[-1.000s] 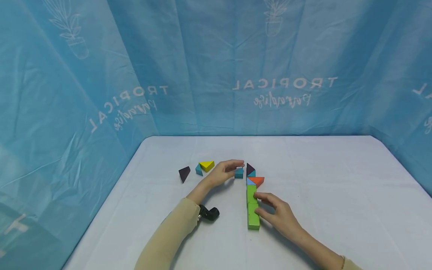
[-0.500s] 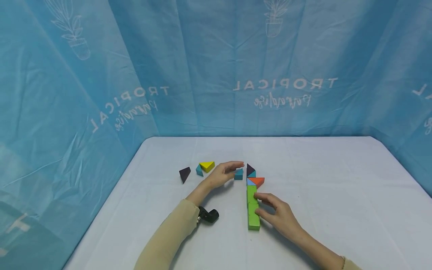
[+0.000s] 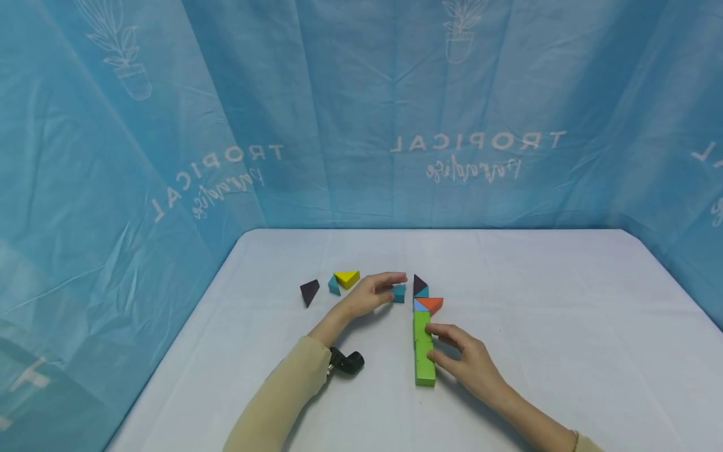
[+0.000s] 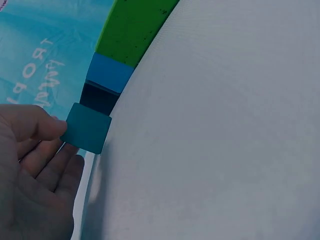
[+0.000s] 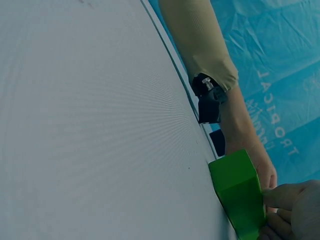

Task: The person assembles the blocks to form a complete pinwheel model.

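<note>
Behind and around the work, a blue fabric curtain (image 3: 361,182) printed with white lettering and potted plants is hung. Before it is set a counter (image 3: 542,301) with a smooth white surface. The counter is crossed from the near side by a loose beige cloth sleeve (image 3: 285,395), from which the left hand (image 3: 369,296) is extended. By this hand a teal block with a square face (image 4: 87,128) is pinched between thumb and fingers, parted only by the block itself. The right hand (image 3: 471,358) is held half spread, thumb and forefinger parted, their tips laid against the right side of two green rectangular blocks (image 3: 425,351), which are lined up end to end; nothing is seen to be gripped by it.

On the left wrist a black camera mount (image 3: 347,362) is worn. At the far end of the green pair, the row is continued by an orange-red triangular block (image 3: 432,304), jutting to the right, and a light blue triangular block (image 3: 420,305) beside it, then by a dark triangular block (image 3: 419,285) and a teal triangular piece (image 3: 422,292). The held block is kept just left of this end, with a gap between. To the left of the left hand are placed a dark four-sided block (image 3: 309,291), a yellow triangular block (image 3: 347,279) and a small teal wedge (image 3: 334,286). In the right wrist view, the left hand is partly hidden by green.
</note>
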Tool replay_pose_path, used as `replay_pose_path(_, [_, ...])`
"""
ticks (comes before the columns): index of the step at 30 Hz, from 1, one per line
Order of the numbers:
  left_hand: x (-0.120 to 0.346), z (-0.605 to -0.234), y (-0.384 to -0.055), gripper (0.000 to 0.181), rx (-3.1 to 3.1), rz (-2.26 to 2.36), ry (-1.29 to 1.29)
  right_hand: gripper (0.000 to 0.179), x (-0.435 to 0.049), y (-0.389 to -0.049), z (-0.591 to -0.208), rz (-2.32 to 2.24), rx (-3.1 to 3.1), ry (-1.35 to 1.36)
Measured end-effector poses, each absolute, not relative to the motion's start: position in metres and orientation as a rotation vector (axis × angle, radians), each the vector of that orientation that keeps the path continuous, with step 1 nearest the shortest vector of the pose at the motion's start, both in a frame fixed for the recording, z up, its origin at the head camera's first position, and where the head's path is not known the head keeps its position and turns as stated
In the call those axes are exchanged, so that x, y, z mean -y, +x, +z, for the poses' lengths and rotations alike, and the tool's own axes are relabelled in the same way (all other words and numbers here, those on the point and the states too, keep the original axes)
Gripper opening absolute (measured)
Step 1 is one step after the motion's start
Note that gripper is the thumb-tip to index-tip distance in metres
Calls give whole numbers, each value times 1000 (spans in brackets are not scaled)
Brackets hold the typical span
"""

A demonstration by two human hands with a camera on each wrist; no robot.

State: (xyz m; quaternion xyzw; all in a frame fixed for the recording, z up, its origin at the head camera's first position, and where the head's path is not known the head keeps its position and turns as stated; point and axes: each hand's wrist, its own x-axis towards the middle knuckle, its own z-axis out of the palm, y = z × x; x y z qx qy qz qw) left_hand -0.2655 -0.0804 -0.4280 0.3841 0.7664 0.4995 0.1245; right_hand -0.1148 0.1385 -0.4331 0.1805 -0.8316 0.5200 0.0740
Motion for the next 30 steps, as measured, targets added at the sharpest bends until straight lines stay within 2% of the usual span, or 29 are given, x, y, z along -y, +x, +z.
replay_pose_path(13, [75, -430, -268, 47, -2246, 1438, 1087, 41, -139, -115, -433, 1566, 2485, 557])
replay_pose_path(20, [71, -460, -282, 45, -2422, 1435, 1014, 41, -139, -116, -435, 1562, 2479, 572])
replay_pose_path(25, [69, -463, -281, 49, -2578, 1396, 925, 40, -140, -116, -436, 1555, 2477, 569])
replay_pose_path(30, [78, -454, -276, 47, -2410, 1496, 1038, 40, -139, -116, -436, 1562, 2481, 564])
